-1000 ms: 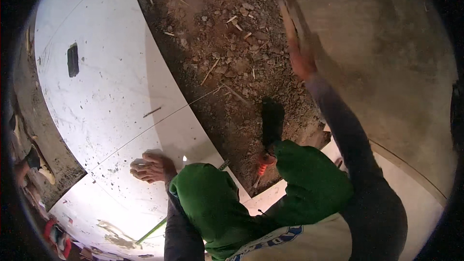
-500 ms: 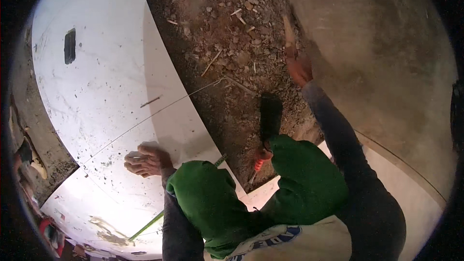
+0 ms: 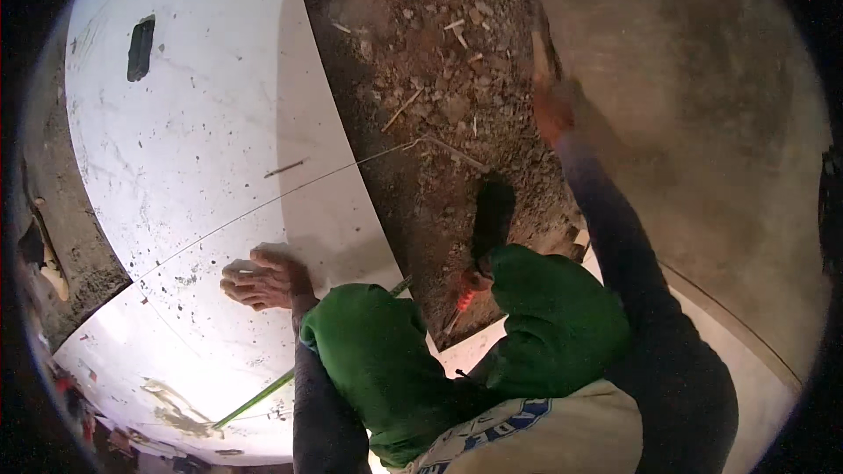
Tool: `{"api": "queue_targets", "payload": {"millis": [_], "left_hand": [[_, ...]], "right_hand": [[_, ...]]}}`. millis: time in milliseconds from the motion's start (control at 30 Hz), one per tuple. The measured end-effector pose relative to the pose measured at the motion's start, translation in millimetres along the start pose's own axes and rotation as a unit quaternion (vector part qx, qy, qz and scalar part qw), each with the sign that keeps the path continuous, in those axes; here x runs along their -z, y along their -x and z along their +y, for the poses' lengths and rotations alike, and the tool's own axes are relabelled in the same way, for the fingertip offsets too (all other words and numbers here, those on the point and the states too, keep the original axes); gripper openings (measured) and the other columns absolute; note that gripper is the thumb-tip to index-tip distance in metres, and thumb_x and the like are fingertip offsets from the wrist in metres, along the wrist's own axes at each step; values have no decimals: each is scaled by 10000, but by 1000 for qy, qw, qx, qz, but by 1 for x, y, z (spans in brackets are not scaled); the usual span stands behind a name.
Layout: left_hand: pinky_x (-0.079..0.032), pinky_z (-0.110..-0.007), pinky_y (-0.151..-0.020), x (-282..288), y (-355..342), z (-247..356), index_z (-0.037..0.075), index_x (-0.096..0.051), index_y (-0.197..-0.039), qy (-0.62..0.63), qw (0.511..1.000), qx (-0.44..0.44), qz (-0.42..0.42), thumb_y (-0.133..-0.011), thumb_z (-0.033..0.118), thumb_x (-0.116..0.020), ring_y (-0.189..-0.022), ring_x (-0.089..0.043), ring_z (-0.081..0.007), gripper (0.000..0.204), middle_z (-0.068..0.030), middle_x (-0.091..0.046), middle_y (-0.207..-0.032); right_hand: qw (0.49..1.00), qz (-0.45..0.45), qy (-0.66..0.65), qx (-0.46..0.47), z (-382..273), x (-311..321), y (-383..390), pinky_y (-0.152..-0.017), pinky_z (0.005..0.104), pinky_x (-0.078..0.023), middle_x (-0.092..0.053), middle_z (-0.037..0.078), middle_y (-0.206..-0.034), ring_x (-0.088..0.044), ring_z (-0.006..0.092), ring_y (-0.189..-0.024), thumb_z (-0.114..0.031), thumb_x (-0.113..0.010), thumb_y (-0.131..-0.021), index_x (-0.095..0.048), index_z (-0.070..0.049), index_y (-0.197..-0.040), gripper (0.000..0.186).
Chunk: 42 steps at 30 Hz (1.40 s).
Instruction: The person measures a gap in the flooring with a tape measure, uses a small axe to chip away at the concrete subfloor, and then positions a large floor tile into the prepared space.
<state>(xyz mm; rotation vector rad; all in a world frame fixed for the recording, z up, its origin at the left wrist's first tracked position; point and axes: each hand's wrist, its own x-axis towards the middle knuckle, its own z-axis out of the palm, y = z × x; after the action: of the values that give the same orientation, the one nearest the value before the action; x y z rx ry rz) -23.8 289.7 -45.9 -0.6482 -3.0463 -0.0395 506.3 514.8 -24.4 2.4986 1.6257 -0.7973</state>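
Left of the soil strip (image 3: 395, 211), the person's left hand (image 3: 270, 284) is resting palm-down on a white panel (image 3: 211, 123), its fingers lying loosely extended and pointing away from the strip. Along the strip's right edge, the right hand (image 3: 553, 114) is reaching out at the end of a dark sleeve (image 3: 606, 193) and blurring. From this hand a slim tan piece (image 3: 540, 54) is extending toward the strip's far end, lying beside the strip's border with a broad brownish slab (image 3: 694, 96); whether the fingers are clamping on the piece, I cannot tell through the blur.

On the strip itself, pale wood slivers (image 3: 402, 111) are lying among small stones. At the strip's near end, a red-handled tool (image 3: 464, 299) is lying close to the person's right knee in green cloth (image 3: 562, 325), its tip pointing toward the near corner. From the strip's middle, a thin string (image 3: 334, 173) is running leftward across the white panel, and a short dark stick (image 3: 285, 168) is lying just beyond it. Left of the strip's near corner, a long green strip (image 3: 255, 401) is slanting across the white surface, partly hiding behind the person's left leg (image 3: 369, 351).
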Motion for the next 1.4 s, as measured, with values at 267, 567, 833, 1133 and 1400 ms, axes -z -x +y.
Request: {"api": "queue_targets", "payload": {"millis": [267, 567, 833, 1133, 1400], "left_hand": [[-257, -616, -1178, -4, 5, 2, 46, -221, -1630, 8, 1000, 0, -11, -1021, 734, -260, -1533, -225, -408, 920, -249, -206, -1656], [-262, -629, -1172, 6, 3, -8, 39, -213, -1622, 25, 1000, -1, -11, -1026, 707, -301, -1531, -220, -420, 899, -269, -202, -1644], [-270, -631, -1155, 3, 4, 9, 36, -183, -1619, 27, 998, 29, -47, -998, 751, -326, -1515, -205, -428, 958, -264, -203, -1636], [-312, -621, -1120, -6, 0, 0, 45, -224, -1600, 8, 1000, -14, 18, -1030, 726, -276, -1495, -249, -422, 890, -267, -212, -1629], [-381, -603, -1064, -8, 3, -2, 99, -352, -1535, -19, 998, -11, 58, -1031, 693, -342, -1421, -380, -391, 779, -201, -338, -1558]], "right_hand": [[992, 69, -38, 97, -97, 49, -92, -659, 425, -517, -612, 92, -857, -602, 213, -736, -563, -510, -1072, -650, -46, -1218, 555], [997, -15, -3, -77, 68, -14, 95, -633, 436, -509, -612, 96, -796, -604, 213, -697, -584, -502, -1067, -679, -52, -1148, 567], [995, 89, -25, 40, -32, 25, -51, -609, 446, -502, -611, 100, -741, -606, 214, -663, -603, -496, -1063, -706, -57, -1086, 585], [997, 41, -70, 19, 24, 5, 91, -583, 458, -493, -611, 104, -680, -607, 215, -625, -625, -489, -1059, -736, -63, -1017, 614], [913, 131, 81, 379, -78, 22, 15, -571, 442, -496, -639, 101, -710, -606, 201, -638, -542, -589, -1037, -750, -68, -1064, 502]]}}
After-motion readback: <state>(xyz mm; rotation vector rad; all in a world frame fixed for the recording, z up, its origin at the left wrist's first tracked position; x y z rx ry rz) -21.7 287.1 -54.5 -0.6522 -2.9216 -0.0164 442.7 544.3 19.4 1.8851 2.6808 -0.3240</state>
